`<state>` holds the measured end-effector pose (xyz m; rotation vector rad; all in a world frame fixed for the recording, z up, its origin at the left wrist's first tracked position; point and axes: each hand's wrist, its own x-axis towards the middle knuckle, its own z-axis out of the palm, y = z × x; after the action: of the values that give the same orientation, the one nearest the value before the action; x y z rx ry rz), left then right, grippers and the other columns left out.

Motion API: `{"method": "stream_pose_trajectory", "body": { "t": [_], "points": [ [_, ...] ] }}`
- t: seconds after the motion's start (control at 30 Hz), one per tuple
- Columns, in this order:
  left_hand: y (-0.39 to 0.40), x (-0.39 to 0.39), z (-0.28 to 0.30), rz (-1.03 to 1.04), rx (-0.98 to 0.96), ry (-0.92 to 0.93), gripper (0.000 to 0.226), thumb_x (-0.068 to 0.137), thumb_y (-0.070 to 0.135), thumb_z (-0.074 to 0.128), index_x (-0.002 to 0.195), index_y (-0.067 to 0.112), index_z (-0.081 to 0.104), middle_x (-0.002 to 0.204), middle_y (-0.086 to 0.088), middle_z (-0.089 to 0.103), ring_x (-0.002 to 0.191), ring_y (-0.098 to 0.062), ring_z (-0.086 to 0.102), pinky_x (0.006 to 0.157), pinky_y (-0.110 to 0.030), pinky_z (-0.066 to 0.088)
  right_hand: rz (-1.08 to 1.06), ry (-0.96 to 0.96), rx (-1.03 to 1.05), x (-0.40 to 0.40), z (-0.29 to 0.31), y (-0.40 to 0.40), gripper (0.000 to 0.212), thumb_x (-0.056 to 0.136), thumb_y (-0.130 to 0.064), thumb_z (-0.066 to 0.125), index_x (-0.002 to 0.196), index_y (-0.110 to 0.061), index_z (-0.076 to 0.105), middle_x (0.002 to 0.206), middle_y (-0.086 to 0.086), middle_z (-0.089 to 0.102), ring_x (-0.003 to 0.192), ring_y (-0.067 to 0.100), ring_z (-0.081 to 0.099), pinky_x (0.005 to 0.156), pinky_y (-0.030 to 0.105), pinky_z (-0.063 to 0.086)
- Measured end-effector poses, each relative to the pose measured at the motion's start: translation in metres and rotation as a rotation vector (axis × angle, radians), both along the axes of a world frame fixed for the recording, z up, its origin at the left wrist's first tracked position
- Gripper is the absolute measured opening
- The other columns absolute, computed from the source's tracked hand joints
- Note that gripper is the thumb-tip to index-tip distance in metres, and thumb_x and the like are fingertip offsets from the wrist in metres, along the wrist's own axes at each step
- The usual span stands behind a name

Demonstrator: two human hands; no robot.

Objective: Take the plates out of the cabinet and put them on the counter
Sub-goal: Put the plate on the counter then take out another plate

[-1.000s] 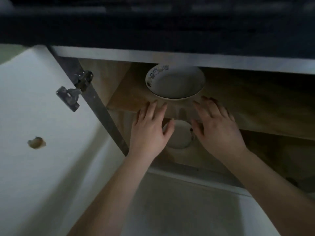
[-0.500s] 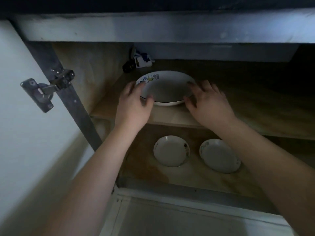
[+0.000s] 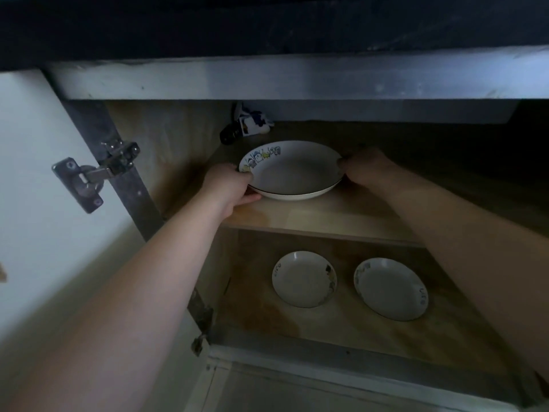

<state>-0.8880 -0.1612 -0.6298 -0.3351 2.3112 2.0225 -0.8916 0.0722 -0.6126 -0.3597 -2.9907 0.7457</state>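
Observation:
A large white plate (image 3: 292,171) with cartoon figures on its rim sits on the cabinet's upper wooden shelf (image 3: 320,212); a second rim shows just under it. My left hand (image 3: 227,187) grips its left edge, thumb below the rim. My right hand (image 3: 364,169) grips its right edge. On the lower shelf (image 3: 341,328) lie two smaller white plates, one on the left (image 3: 304,279) and one on the right (image 3: 390,288), apart from each other.
The white cabinet door (image 3: 38,203) stands open at the left with a metal hinge (image 3: 92,176). A small dark-and-white object (image 3: 246,124) lies at the back of the upper shelf. The dark counter edge (image 3: 267,25) overhangs the cabinet.
Both hands have moved from resting over the plate's near rim to its left and right sides, fingers now curled round the edges. The camera has come closer.

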Motion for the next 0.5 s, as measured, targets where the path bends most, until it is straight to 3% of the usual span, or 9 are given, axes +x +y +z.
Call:
{"method": "stream_pose_trajectory", "body": {
  "t": [0.07,0.13,0.23,0.27,0.37,0.5],
  "points": [
    [-0.001,0.002,0.008,-0.01,0.092,-0.105,0.01,0.096,0.002,0.055,0.091,0.01,0.055,0.099,-0.012,0.064,0.082,-0.021,0.067,0.045,-0.023,0.055,-0.014,0.019,-0.066,0.001,0.001,-0.003,0.039,0.101,-0.017,0.04,0.137,-0.005,0.05,0.141,0.019,0.05,0.126,0.034,0.048,0.094,0.032,0.04],
    [-0.003,0.005,0.014,-0.024,0.132,-0.154,0.013,0.097,-0.001,0.052,0.088,0.009,0.055,0.093,-0.013,0.065,0.079,-0.022,0.067,0.043,-0.026,0.055,-0.02,0.018,-0.099,0.004,0.002,-0.004,0.038,0.098,-0.012,0.045,0.135,-0.001,0.053,0.139,0.02,0.052,0.125,0.035,0.049,0.095,0.032,0.042],
    [-0.006,0.013,0.016,-0.02,0.149,-0.194,0.014,0.095,-0.002,0.053,0.088,0.01,0.055,0.092,-0.014,0.064,0.079,-0.024,0.067,0.045,-0.028,0.057,-0.046,0.029,-0.188,0.009,0.002,-0.006,0.035,0.097,-0.006,0.048,0.13,0.004,0.055,0.133,0.024,0.055,0.121,0.036,0.052,0.083,0.027,0.048],
    [-0.007,0.017,0.015,-0.017,0.16,-0.201,0.014,0.095,-0.002,0.054,0.089,0.011,0.056,0.094,-0.014,0.063,0.08,-0.024,0.067,0.045,-0.028,0.058,-0.06,0.043,-0.23,0.009,0.002,-0.005,0.034,0.096,-0.006,0.048,0.128,0.004,0.056,0.131,0.024,0.056,0.119,0.036,0.053,0.085,0.028,0.048],
    [-0.011,0.023,0.011,-0.006,0.19,-0.213,0.016,0.094,-0.001,0.055,0.093,0.015,0.057,0.102,-0.012,0.063,0.085,-0.024,0.066,0.046,-0.029,0.057,-0.073,0.062,-0.417,0.012,-0.003,0.0,0.029,0.094,-0.004,0.05,0.12,-0.003,0.061,0.121,0.02,0.062,0.108,0.033,0.06,0.097,0.044,0.049],
    [-0.013,0.041,0.016,0.03,0.201,-0.21,0.026,0.092,-0.002,0.057,0.104,0.02,0.059,0.104,-0.009,0.066,0.089,-0.024,0.067,0.05,-0.033,0.058,-0.119,0.003,-0.55,0.038,0.009,-0.001,0.03,0.094,-0.008,0.051,0.12,-0.017,0.062,0.096,0.003,0.061,0.089,0.02,0.06,0.08,0.036,0.054]
  ]
}}
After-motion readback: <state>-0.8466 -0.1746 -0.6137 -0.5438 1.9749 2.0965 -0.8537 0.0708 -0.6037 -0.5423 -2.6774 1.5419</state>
